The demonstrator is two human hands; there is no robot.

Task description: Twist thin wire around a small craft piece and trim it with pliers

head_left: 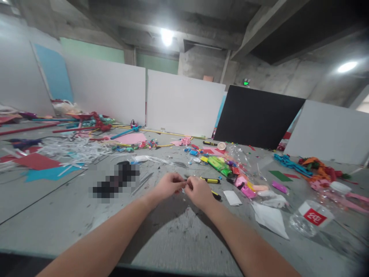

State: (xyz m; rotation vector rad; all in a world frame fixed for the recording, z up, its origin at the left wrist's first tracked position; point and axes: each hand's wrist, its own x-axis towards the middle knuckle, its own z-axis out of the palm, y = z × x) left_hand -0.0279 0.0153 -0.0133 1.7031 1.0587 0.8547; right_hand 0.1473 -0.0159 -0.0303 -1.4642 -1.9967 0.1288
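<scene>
My left hand (170,185) and my right hand (196,189) meet over the middle of the grey table (178,238). The fingertips of both are pinched together, almost touching each other. Whatever lies between them is too small and too covered by the fingers to name. Just beyond my right hand lies a yellow-and-black utility knife (211,180). A second yellow-and-black tool (216,195) shows partly from behind my right wrist. A folded white paper (232,198) rests to the right of it.
Colourful clay packets (220,164) spread to the right, near a clear plastic bottle (311,218) with a red-and-white label. White paper strips (75,150) and red sheets (39,161) are heaped at left. A blurred dark object (115,181) lies left of my hands. White panels (184,102) and a black panel (256,117) stand behind.
</scene>
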